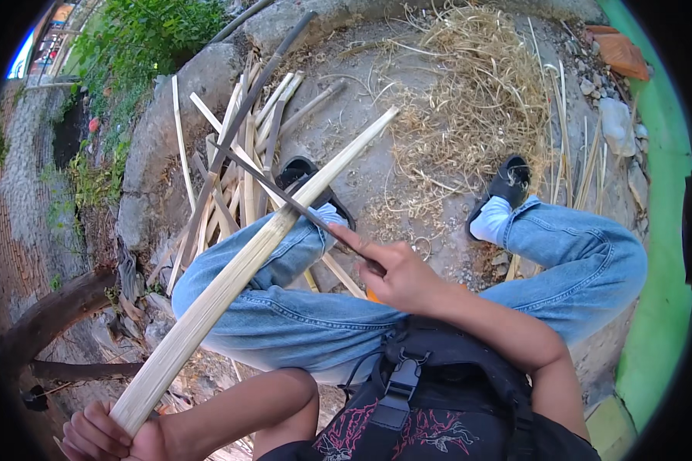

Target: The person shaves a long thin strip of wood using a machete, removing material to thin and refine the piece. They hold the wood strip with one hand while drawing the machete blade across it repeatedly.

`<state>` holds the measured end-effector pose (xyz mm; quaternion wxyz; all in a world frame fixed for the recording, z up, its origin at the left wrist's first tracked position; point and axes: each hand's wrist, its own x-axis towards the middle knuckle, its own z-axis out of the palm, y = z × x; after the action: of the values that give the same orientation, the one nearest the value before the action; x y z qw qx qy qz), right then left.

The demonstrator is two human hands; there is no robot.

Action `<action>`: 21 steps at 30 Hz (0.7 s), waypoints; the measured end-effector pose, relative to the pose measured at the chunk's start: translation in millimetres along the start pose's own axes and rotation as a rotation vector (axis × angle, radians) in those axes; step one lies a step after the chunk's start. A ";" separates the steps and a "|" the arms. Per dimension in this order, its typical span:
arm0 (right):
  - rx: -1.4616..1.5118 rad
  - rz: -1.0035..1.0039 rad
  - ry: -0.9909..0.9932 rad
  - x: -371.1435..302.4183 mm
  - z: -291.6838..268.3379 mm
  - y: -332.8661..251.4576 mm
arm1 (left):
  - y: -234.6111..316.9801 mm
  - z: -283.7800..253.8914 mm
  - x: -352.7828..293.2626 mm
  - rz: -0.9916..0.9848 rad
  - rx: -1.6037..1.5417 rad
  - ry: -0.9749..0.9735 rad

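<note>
My left hand (104,434), at the lower left, is wrapped round the near end of a long pale wooden strip (207,311). The strip slants up to the right across my left thigh and tapers to a narrow far end. In the middle, my right hand (400,273) grips a knife (304,209) by its handle, with the forefinger laid along its back. The long dark blade crosses over the strip, touching or very near it, and points to the upper left. Most of the handle is hidden in my fist.
Several split strips (250,165) and a long dark pole (265,77) lie beyond my left knee. Curled shavings (477,100) are heaped ahead. Thin strips (584,169) lie by the green wall (661,230) on the right. A log (58,315) lies at left.
</note>
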<state>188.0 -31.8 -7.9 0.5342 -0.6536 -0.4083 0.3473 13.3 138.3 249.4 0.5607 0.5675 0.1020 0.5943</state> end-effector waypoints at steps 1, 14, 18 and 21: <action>-0.091 -0.030 -0.055 4.7 -6.4 6.7 | -5.7 8.6 0.5 0.088 0.181 0.094; -0.077 0.628 -0.025 17.7 -27.9 43.2 | -29.3 21.6 16.6 0.336 0.547 0.295; -0.154 0.123 0.105 4.9 2.2 44.2 | -29.9 42.4 22.9 0.252 0.511 0.351; -0.157 0.452 0.163 1.8 -27.5 86.3 | -27.0 41.5 22.0 0.260 0.392 0.318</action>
<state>227.2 -49.8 -87.5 0.4215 -0.7937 -0.2331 0.3715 66.9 143.6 255.2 0.3365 0.5728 0.2282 0.7118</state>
